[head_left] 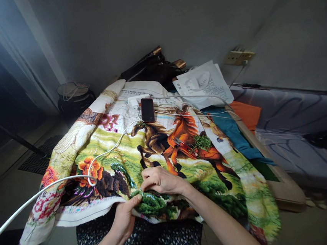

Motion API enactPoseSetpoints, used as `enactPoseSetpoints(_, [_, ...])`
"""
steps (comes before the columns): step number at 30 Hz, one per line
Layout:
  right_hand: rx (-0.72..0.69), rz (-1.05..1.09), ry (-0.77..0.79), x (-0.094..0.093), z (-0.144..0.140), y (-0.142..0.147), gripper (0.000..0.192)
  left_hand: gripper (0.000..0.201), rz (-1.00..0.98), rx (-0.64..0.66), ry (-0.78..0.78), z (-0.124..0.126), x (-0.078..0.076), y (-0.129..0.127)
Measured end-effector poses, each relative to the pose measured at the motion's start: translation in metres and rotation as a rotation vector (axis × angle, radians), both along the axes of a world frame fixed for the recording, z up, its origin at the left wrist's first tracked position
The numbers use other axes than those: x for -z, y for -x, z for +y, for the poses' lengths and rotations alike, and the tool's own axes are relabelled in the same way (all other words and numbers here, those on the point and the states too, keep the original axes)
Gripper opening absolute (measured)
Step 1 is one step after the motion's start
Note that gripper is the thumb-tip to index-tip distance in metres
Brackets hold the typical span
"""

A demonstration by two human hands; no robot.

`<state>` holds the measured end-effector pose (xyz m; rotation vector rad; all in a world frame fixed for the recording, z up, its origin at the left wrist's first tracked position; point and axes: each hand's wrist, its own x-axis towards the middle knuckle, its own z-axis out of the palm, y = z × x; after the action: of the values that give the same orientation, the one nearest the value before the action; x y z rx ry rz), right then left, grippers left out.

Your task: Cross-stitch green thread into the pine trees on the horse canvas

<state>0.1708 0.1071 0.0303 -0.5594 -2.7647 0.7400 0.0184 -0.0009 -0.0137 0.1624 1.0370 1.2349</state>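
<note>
A large cross-stitch cloth (118, 136) with horses and flowers lies spread before me, its two sides rolled up. My left hand (126, 214) grips its near edge, thumb on top and fingers hidden underneath. Just above that thumb, my right hand (159, 180) is closed in a pinch over the green stitched part; whatever is between its fingertips is too small to make out. Red-handled scissors (186, 148) rest on the orange horse, beside a bundle of green thread (202, 142). Farther back on the cloth is a phone (147, 110).
A white cable (62, 179) loops across the cloth's left side. Behind the phone lies a white power strip (139, 100). White bags (203, 84) and an orange cloth (246, 115) are at the right rear. A wall socket (239, 56) holds a plug. At left rear stands a round stool (74, 94).
</note>
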Motion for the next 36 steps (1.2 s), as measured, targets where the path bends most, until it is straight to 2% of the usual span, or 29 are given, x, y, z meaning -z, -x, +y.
enactPoseSetpoints(6, [0.011,-0.003,-0.104,-0.003,-0.008,0.000,0.016,0.031,0.004,0.005,0.004,0.001,0.000,0.000])
enactPoseSetpoints(13, [0.058,-0.199,-0.424,-0.024,-0.054,0.010,0.008,0.019,-0.008,-0.001,-0.011,-0.001,0.001,0.003])
enactPoseSetpoints(16, [0.119,-0.212,-0.540,-0.016,-0.067,0.017,0.013,0.018,-0.043,0.000,0.010,-0.003,0.004,0.004])
enactPoseSetpoints(19, [0.148,-0.080,-0.585,-0.003,-0.070,0.021,0.018,0.018,-0.091,0.006,0.022,-0.004,0.008,0.006])
enactPoseSetpoints(21, [0.101,0.116,-0.465,-0.003,-0.072,0.020,0.023,0.019,-0.115,0.013,0.012,-0.004,0.008,0.007])
enactPoseSetpoints(22, [0.091,0.241,-0.323,-0.007,-0.075,0.018,0.024,0.019,-0.119,0.025,0.006,-0.005,0.007,0.007])
enactPoseSetpoints(24, [0.145,0.548,0.081,-0.026,-0.081,0.011,0.022,0.019,-0.111,0.067,0.008,-0.005,0.005,0.007])
enactPoseSetpoints(26, [0.277,0.900,0.451,-0.053,-0.089,0.002,0.017,0.019,-0.099,0.097,0.025,-0.005,0.002,0.006])
enactPoseSetpoints(27, [0.333,1.092,0.529,-0.068,-0.091,-0.003,0.017,0.021,-0.099,0.104,0.035,-0.005,0.001,0.006])
enactPoseSetpoints(29, [0.389,1.266,0.507,-0.090,-0.092,-0.012,0.015,0.024,-0.110,0.105,0.043,-0.005,0.000,0.005])
enactPoseSetpoints(30, [0.414,1.282,0.461,-0.095,-0.090,-0.015,0.015,0.025,-0.112,0.106,0.045,-0.005,0.000,0.005])
enactPoseSetpoints(32, [0.453,1.182,0.438,-0.091,-0.084,-0.018,0.015,0.025,-0.108,0.106,0.053,-0.005,0.000,0.005])
enactPoseSetpoints(34, [0.493,0.951,0.518,-0.073,-0.077,-0.015,0.015,0.025,-0.104,0.094,0.058,-0.005,0.000,0.005])
enactPoseSetpoints(36, [0.527,0.627,0.551,-0.050,-0.070,-0.010,0.012,0.025,-0.103,0.083,0.057,-0.004,0.001,0.005])
